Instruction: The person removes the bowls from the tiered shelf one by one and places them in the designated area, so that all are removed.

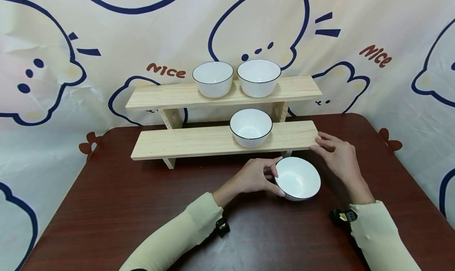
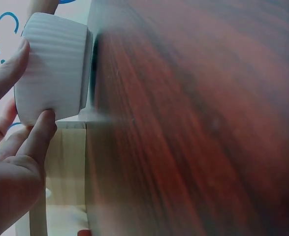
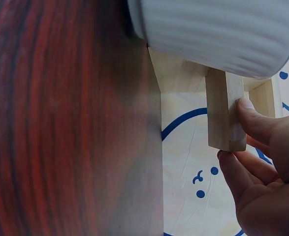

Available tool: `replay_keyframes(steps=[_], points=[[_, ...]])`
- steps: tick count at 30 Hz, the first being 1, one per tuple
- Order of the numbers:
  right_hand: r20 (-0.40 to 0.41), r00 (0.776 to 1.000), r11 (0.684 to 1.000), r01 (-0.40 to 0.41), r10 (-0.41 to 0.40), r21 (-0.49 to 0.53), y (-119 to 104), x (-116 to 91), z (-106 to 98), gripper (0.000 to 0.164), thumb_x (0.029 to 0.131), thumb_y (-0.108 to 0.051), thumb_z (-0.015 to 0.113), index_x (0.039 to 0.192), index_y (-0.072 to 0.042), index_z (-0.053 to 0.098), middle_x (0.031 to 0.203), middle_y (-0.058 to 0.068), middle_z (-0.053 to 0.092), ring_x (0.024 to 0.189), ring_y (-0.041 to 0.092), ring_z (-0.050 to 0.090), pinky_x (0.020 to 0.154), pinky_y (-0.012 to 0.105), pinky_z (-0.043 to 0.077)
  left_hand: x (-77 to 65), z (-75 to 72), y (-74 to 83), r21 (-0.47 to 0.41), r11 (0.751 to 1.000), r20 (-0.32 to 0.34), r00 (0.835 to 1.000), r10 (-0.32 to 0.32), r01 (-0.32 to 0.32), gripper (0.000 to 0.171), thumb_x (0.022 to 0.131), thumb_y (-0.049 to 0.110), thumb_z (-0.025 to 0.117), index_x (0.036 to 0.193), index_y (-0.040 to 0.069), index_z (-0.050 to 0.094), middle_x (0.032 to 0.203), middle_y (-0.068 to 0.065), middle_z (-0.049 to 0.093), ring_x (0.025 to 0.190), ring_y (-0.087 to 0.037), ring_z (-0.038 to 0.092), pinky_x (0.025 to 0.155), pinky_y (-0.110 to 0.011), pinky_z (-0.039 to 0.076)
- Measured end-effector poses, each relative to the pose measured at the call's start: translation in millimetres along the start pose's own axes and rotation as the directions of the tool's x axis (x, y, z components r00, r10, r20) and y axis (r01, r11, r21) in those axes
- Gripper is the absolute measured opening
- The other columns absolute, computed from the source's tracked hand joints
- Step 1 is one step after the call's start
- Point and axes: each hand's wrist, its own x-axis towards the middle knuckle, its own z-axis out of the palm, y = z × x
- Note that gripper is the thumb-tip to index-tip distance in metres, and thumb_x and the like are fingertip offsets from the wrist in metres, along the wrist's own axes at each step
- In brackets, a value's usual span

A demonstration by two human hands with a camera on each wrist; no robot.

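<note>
My left hand [image 1: 256,175] grips a white bowl [image 1: 298,179] with a dark rim by its left side, in front of the shelf's right end. The left wrist view shows the bowl's ribbed outer wall [image 2: 53,69] between thumb and fingers, its foot close over the table. At the right end of the lower board [image 1: 185,140] of the two-tier wooden shelf, my right hand [image 1: 335,154] pinches the corner. In the right wrist view its thumb [image 3: 255,120] lies on the board's front edge, a finger against its end. Another white bowl [image 1: 251,127] stands on this board.
Two more white bowls, a left one [image 1: 213,79] and a right one [image 1: 258,78], stand side by side on the upper board [image 1: 160,97]. The shelf is on a dark brown table [image 1: 106,207]. Behind it hangs a cartoon-printed cloth [image 1: 142,38].
</note>
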Motion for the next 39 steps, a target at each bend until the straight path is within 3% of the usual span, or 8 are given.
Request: replay_keyframes(steps=[16,24,28,35,37,39], points=[[-0.002,1.0,1.0,0.008,-0.008,0.0,2.1,0.5,1.6,0.037,0.088,-0.01,0.081,0.119,0.006,0.07,0.132,0.022,0.063,0.116,0.043,0.063,0.069,-0.002,0.034,2.5,4.2,-2.7,0.003,0.999,0.04,0.998,0.043,-0.043,0.04,0.068,0.004,0.095,0.087,0.005,0.06,0.153,-0.01,0.047,0.13,-0.01,0.052,0.092,-0.016,0.05],[-0.01,1.0,1.0,0.02,-0.02,-0.012,2.1,-0.3,1.4,0.037,0.088,-0.01,0.081,0.118,0.007,0.07,0.132,0.022,0.064,0.114,0.043,0.064,0.069,-0.002,0.034,1.3,1.3,1.8,0.039,0.998,0.091,0.995,0.042,-0.046,0.04,0.071,0.004,0.093,0.091,0.006,0.059,0.156,-0.012,0.043,0.133,-0.013,0.051,0.094,-0.015,0.048],[-0.005,1.0,1.0,0.01,-0.01,-0.01,1.6,-1.7,1.0,0.037,0.088,-0.011,0.081,0.119,0.006,0.069,0.132,0.022,0.064,0.116,0.043,0.063,0.07,-0.001,0.034,-3.4,-3.4,4.6,0.08,0.996,0.107,0.994,0.038,-0.046,0.04,0.075,0.008,0.091,0.099,0.009,0.059,0.157,-0.016,0.04,0.134,-0.014,0.051,0.099,-0.017,0.046],[-0.006,1.0,1.0,0.008,-0.008,-0.012,1.5,-1.9,1.0,0.037,0.088,-0.011,0.08,0.119,0.006,0.069,0.132,0.022,0.064,0.115,0.043,0.063,0.069,-0.001,0.035,-9.9,-17.6,4.3,0.125,0.989,0.086,0.994,0.07,-0.081,0.042,0.081,0.015,0.088,0.11,0.007,0.06,0.148,-0.014,0.053,0.131,-0.015,0.054,0.108,-0.027,0.043],[-0.008,1.0,1.0,0.009,-0.009,-0.016,1.4,-1.1,1.6,0.037,0.088,-0.011,0.081,0.119,0.006,0.069,0.132,0.021,0.064,0.115,0.043,0.064,0.071,0.005,0.043,-11.8,-20.7,3.2,0.13,0.987,0.082,0.993,0.079,-0.09,0.042,0.082,0.015,0.087,0.111,0.004,0.06,0.147,-0.014,0.054,0.132,-0.017,0.054,0.108,-0.029,0.043],[-0.01,1.0,1.0,0.01,-0.01,-0.018,1.1,-0.4,2.4,0.037,0.088,-0.011,0.08,0.12,0.006,0.069,0.132,0.021,0.064,0.116,0.043,0.063,0.074,0.019,0.054,-14.4,-23.6,2.5,0.136,0.986,0.08,0.993,0.084,-0.094,0.041,0.083,0.015,0.086,0.112,0.003,0.06,0.147,-0.013,0.054,0.133,-0.018,0.053,0.109,-0.029,0.043]])
